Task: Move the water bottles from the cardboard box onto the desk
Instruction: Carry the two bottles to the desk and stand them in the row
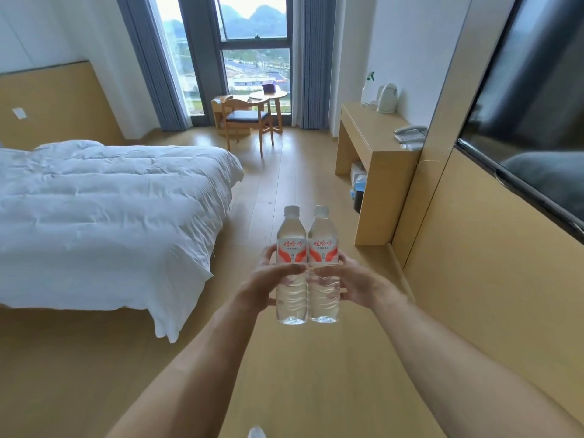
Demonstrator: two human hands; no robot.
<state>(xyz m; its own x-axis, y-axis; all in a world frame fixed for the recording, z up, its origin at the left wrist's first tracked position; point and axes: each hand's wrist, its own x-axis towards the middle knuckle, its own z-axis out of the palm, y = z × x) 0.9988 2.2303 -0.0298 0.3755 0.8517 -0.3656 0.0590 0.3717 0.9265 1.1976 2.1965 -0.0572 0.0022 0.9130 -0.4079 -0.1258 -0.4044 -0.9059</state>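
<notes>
Two clear water bottles with white caps and red-and-white labels are held upright side by side in front of me, above the wooden floor. My left hand point(267, 279) grips the left bottle point(291, 241) around its middle. My right hand point(357, 281) grips the right bottle point(323, 241) the same way. The two bottles touch each other. The wooden desk point(371, 134) stands ahead on the right against the wall. No cardboard box is in view.
A white kettle point(387, 98), a spray bottle point(368, 86) and a telephone point(410, 134) sit on the desk. A bed with a white duvet point(104, 210) fills the left. A chair point(246, 121) and round table point(268, 95) stand by the window. A dark TV point(531, 121) hangs on the right wall.
</notes>
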